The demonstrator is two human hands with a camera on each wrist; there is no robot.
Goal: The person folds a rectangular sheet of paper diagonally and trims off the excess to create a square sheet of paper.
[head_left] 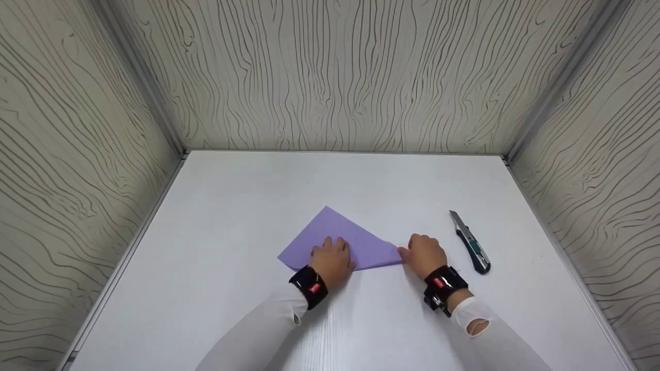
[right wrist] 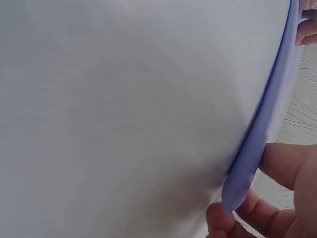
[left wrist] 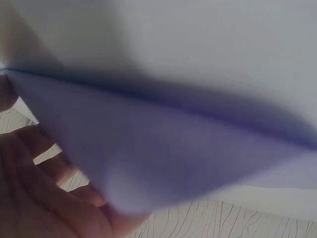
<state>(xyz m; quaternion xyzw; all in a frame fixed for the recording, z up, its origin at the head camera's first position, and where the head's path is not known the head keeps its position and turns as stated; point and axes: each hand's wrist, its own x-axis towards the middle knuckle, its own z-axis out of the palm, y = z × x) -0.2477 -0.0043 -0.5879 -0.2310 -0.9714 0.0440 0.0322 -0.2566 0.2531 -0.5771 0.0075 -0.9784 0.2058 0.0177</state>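
Observation:
A sheet of purple paper point(head_left: 322, 226), folded into a roughly triangular shape, lies with its folded edge toward the person. My left hand point(head_left: 332, 262) rests on the paper near that edge, fingers spread over its surface. The left wrist view shows the purple paper point(left wrist: 163, 144) close up, with the left hand point(left wrist: 44, 183) at its side. At the paper's narrow right corner, my right hand point(head_left: 424, 255) pinches the tip between thumb and fingers. In the right wrist view, the paper point(right wrist: 257, 134) appears as a thin strip held by the right hand point(right wrist: 282, 198).
A utility knife point(head_left: 472, 245) with its blade extended lies to the right of my right hand, on the white table point(head_left: 232, 206). Wood-grain panels point(head_left: 330, 77) enclose the table at the back and both sides.

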